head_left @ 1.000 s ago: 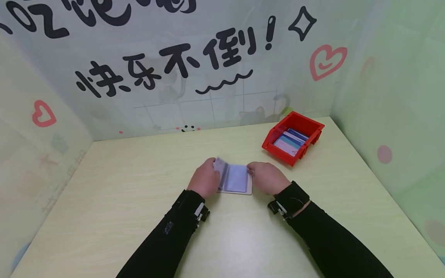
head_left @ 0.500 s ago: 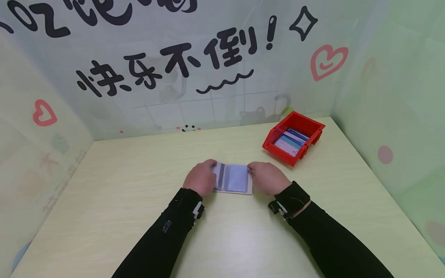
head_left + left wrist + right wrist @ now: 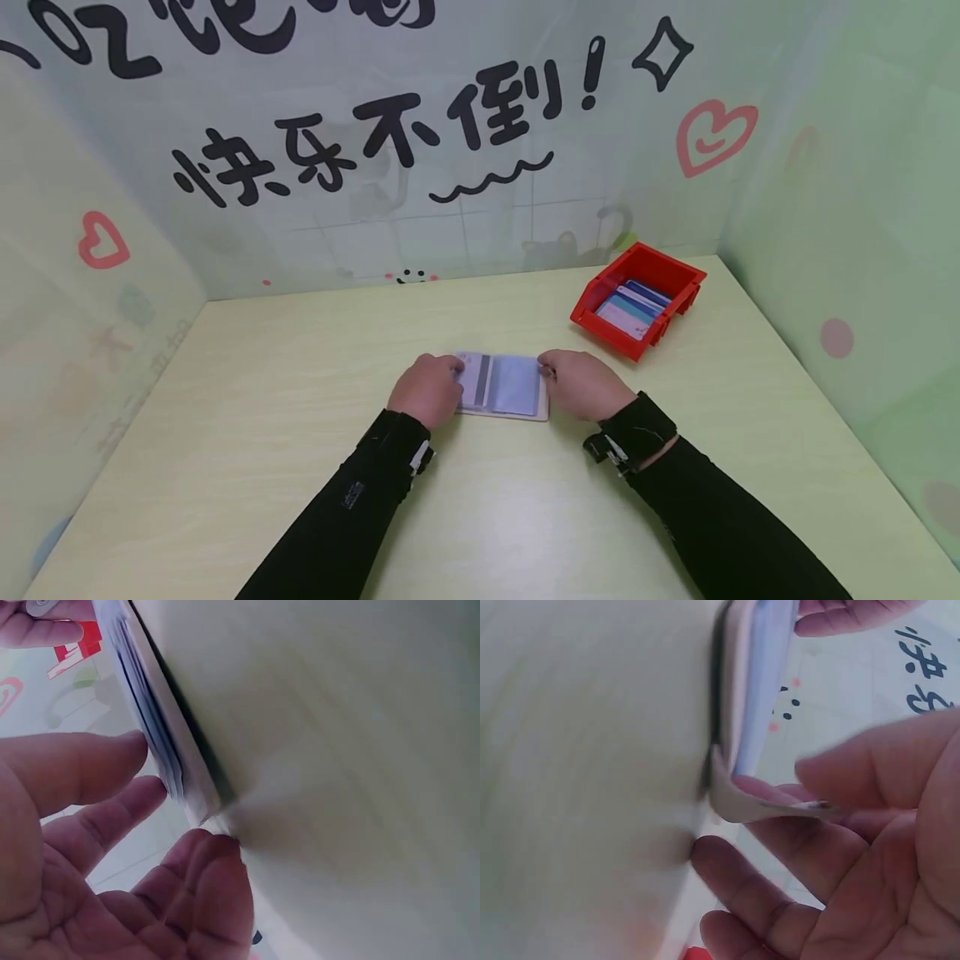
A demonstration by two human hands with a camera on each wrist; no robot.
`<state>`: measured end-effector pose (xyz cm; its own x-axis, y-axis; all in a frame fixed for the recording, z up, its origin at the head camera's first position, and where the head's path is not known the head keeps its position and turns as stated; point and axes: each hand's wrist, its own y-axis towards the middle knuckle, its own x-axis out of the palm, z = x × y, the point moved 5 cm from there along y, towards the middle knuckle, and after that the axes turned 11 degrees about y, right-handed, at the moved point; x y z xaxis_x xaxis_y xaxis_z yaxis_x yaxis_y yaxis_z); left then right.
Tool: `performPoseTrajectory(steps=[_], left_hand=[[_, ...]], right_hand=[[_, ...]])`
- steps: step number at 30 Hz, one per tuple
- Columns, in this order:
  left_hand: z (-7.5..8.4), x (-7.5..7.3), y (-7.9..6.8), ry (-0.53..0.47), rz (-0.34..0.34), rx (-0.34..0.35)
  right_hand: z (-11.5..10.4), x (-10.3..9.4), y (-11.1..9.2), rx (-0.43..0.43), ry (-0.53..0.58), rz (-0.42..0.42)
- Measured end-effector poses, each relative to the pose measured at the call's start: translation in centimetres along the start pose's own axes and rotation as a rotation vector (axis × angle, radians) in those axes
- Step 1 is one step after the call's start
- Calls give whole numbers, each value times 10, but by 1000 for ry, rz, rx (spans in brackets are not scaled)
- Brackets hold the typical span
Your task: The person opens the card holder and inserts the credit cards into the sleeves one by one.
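A small card holder [image 3: 514,387] with clear sleeves lies spread on the table. A dark-striped card [image 3: 471,379] shows in its left sleeve. My left hand [image 3: 427,390] is at its left edge. In the left wrist view, the left hand's thumb [image 3: 112,761] and forefinger touch the stacked sleeves [image 3: 146,701], with the other fingers loosely bent at the table. My right hand [image 3: 587,385] stays at the right edge. In the right wrist view, a pale flap [image 3: 739,802] of the holder bends up, its end pinched between the right thumb [image 3: 855,769] and fingers.
A red bin [image 3: 637,300] holding several cards [image 3: 633,310] stands at the back right of the pale wooden table [image 3: 300,350]. A printed backdrop [image 3: 420,75] rises behind the table, with side panels at left and right.
My left hand has moved left and slightly down, and the sleeve leaf it was turning now lies flat on the left side. The right hand has stayed at the right edge.
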<state>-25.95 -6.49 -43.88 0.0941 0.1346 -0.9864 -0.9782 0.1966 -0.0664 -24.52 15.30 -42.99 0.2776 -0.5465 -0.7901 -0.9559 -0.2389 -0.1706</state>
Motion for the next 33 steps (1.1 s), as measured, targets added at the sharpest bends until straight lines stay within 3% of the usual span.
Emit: performPoseTrajectory(steps=[4,8,13,18,23,33], left_hand=[[0,-2,-7,-27,-18,20],[0,-7,-13,-44,-31,28],[-2,-15,-20,-47,-13,-4],[-5,-21,-24,-105,12,-25],[-7,-16,-25,-179,15,-41],[-9,-11,-26,-161,40,-44]], right_hand=[[4,-14,0,52,65,13],[16,-45,2,83,101,111],[38,-86,10,98,-4,212],[57,-113,25,176,-85,191],[72,-115,46,223,-147,136],[86,-105,73,256,-240,92]])
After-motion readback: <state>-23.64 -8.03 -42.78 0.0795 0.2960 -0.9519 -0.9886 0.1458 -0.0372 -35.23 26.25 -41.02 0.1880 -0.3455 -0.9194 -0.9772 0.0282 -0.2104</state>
